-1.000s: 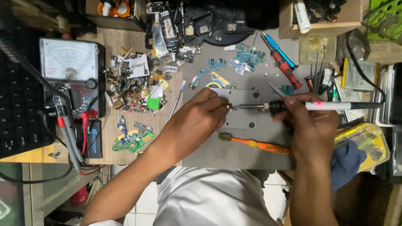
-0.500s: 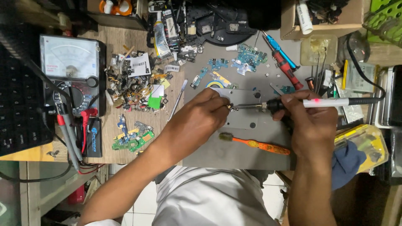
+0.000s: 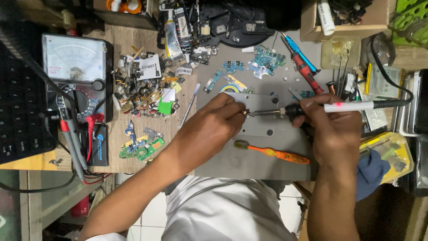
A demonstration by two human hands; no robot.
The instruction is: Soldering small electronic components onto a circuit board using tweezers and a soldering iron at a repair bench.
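Orange-handled toothbrush [image 3: 272, 152] lies nearest, below the grey metal work plate [image 3: 258, 129] on the bench. Left hand [image 3: 214, 127] pinches a tiny component (too small to identify) steady on the plate; right hand [image 3: 332, 127] grips the white-handled soldering iron [image 3: 321, 107], tip meeting it. Analogue multimeter [image 3: 76, 71] sits far left of the plate.

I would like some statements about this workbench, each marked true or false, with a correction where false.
1. The right hand holds a soldering iron. True.
2. The orange toothbrush lies on the grey mat. True.
3. The left hand holds the toothbrush. False: it pinches a small part at the iron's tip.
4. The analog multimeter stands right of the hands. False: it is at the left.
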